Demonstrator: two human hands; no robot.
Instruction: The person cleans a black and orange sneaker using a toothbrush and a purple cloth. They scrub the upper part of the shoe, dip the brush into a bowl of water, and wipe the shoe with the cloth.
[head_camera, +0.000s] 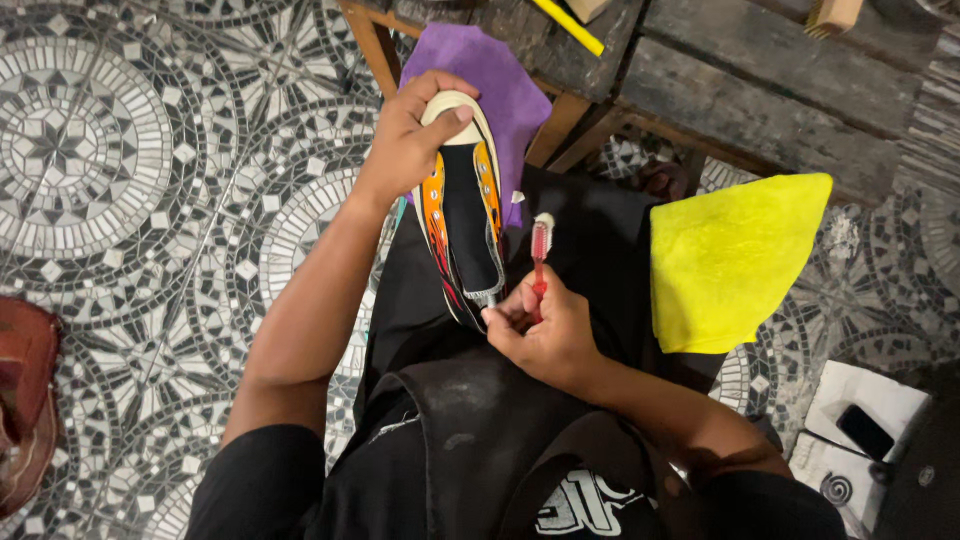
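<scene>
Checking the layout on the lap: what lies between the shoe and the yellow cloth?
In the head view, the red toothbrush stands between shoe and yellow cloth, over black clothing.

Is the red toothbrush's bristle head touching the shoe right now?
Apart. The head view shows dark cloth between the toothbrush bristles and the flame-patterned shoe, which the left hand grips at the toe.

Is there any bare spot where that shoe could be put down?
The patterned floor, left of the left hand and shoe, lies bare. The lap is crowded: right hand with toothbrush, yellow cloth, purple cloth.
</scene>
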